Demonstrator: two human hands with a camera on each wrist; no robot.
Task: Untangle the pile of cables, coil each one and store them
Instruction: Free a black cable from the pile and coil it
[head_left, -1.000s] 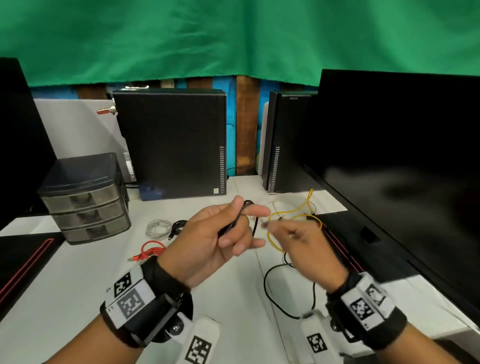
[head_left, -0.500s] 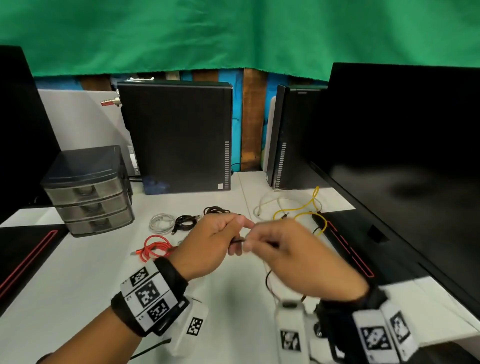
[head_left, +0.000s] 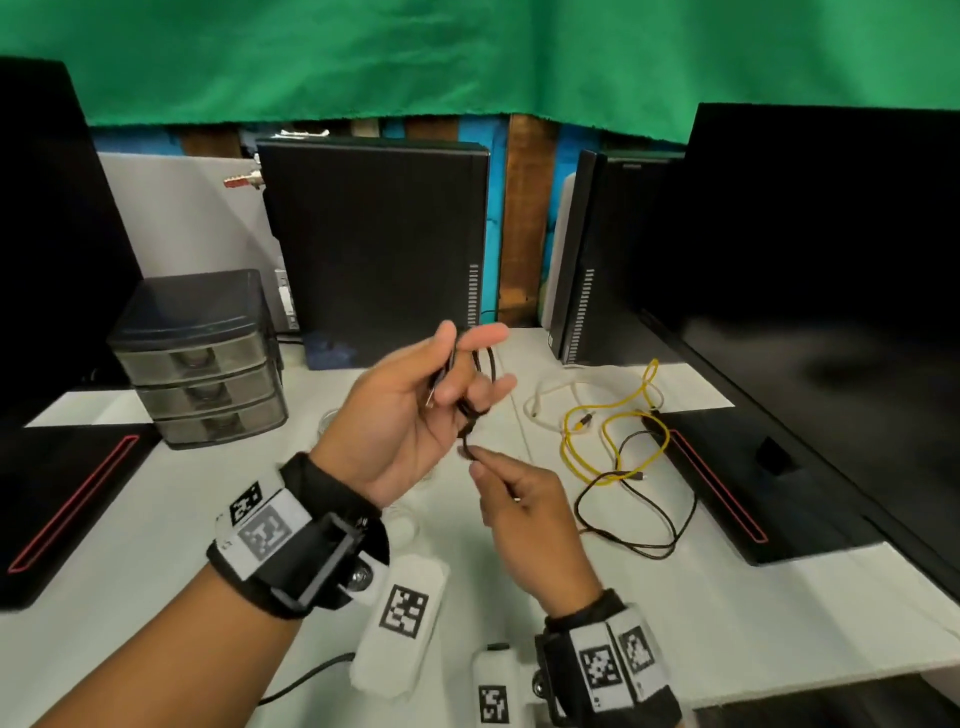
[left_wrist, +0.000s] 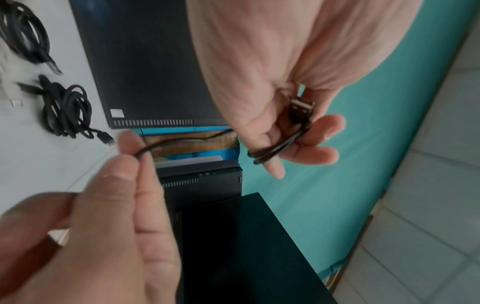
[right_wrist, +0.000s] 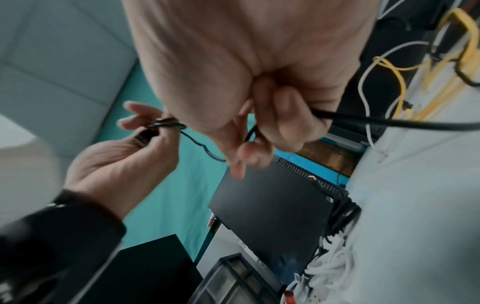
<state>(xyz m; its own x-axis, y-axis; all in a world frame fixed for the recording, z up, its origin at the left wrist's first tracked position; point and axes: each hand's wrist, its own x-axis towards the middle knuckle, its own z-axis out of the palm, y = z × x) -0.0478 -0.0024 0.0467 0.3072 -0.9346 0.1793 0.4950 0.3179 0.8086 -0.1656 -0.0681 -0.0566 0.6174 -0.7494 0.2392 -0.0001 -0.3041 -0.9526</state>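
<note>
**Black cable looped on the left fingers, its tail pinched in the right**

The black cable (head_left: 480, 379) is held in the air above the white table (head_left: 156, 519), in front of the black computer case (head_left: 379, 249). Only the left wrist view shows its USB plug (left_wrist: 302, 108), tucked against the palm, with two turns of cable passing round the curled fingers (left_wrist: 311, 152). The right wrist view alone shows the free length running out of the right hand toward the table's right side, where the yellow cable (head_left: 613, 431) and a white cable (head_left: 550, 395) lie loose. The head view adds a thin black cable (head_left: 639, 514) looping beside the yellow one.

The left hand (head_left: 410, 415) is raised, palm turned toward the person, thumb and forefinger extended upward while the lower fingers curl round the coil. The right hand (head_left: 524, 514) sits just below it, back toward the head camera, thumb and forefinger pinching the cable's tail; a short slack stretch joins the two hands.

Half a second ago the hands were lower and pressed together, the right covering the left's fingertips; now the left has lifted and the right has dropped away beneath it.

A coiled black cable (left_wrist: 67, 111) lies on the table by the case, seen from the left wrist. The grey drawer unit (head_left: 202, 358) stands at the left.
</note>
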